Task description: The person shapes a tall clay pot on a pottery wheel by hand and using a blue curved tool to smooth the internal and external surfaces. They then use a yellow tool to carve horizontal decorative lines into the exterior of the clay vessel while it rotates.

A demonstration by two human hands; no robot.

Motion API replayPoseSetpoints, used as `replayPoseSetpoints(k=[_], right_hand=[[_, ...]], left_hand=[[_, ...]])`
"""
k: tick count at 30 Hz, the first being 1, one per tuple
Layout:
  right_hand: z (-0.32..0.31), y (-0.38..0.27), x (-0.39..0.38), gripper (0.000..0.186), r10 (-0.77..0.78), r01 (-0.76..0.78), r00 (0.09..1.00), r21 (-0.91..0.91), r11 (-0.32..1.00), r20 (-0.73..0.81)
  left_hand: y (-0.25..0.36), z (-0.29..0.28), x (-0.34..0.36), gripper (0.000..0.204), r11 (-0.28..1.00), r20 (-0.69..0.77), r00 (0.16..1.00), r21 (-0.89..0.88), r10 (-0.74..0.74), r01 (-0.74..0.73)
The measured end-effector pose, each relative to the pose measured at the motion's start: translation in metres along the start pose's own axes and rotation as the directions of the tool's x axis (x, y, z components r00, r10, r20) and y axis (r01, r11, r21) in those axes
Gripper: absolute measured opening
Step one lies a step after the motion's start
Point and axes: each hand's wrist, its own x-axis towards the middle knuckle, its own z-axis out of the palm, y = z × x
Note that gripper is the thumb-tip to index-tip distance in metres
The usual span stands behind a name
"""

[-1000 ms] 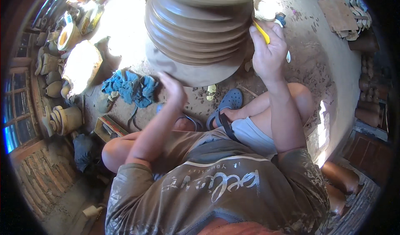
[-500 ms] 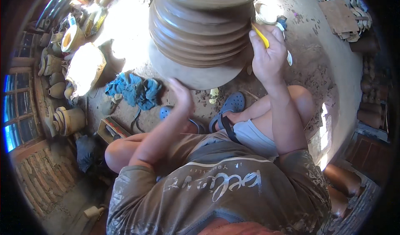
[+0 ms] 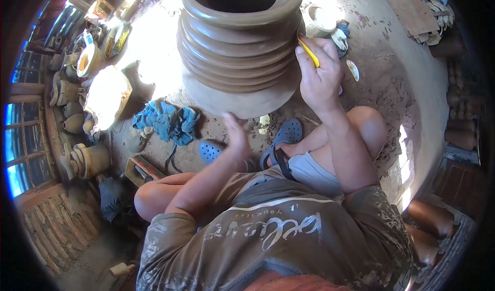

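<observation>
A big brown clay pot (image 3: pixel 234 43) with ridged sides and a wide mouth stands on a round wheel plate (image 3: pixel 232 103). Pinched in my right hand (image 3: pixel 320 79) is a slim yellow tool (image 3: pixel 308 53), its tip against or close beside the pot's right wall; the contact is partly hidden. Down at the near rim of the plate is my left hand (image 3: pixel 237 136), its fingers extended and holding nothing. Its fingertips are at the plate's edge, though I cannot tell whether they press on it.
A crumpled blue cloth (image 3: pixel 166 122) lies left of the wheel, near a box (image 3: pixel 140 171). Right of the pot stands a white bucket (image 3: pixel 319 20). Clay vessels (image 3: pixel 72 117) line the left wall. My feet in blue clogs (image 3: pixel 289 131) rest just below the wheel.
My left hand has shifted right along the plate's near rim. My right hand keeps the yellow tool at the pot's side. More of the pot's mouth shows as the view has tilted.
</observation>
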Motion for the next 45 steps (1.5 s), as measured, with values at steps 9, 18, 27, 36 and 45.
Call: replayPoseSetpoints(k=[9,18,27,36,45], right_hand=[[-0.011,-0.001,-0.002,0.024,0.007,-0.007,1.0,-0.005,1.0,0.004],[-0.002,0.001,0.007,0.023,-0.026,0.027,1.0,-0.035,0.999,0.007],[-0.003,-0.008,0.003,0.022,-0.033,0.033,0.999,-0.002,0.999,0.016],[-0.007,-0.002,0.0,0.023,-0.022,0.022,1.0,-0.03,0.999,0.0],[-0.002,-0.014,-0.005,0.021,-0.033,0.035,0.999,-0.051,0.998,0.035]], left_hand=[[0.089,-0.018,0.052,0.081,0.971,-0.052,0.99,-0.195,0.133,-0.141],[-0.032,-0.009,0.0,0.098,0.965,0.164,0.962,0.188,-0.216,0.184],[0.043,-0.015,0.046,0.084,0.981,-0.123,0.974,0.001,0.192,-0.193],[0.035,-0.003,0.015,0.094,0.998,0.081,0.995,0.025,0.06,-0.062],[-0.024,-0.006,0.009,0.083,0.98,0.134,0.988,0.193,-0.079,0.052]])
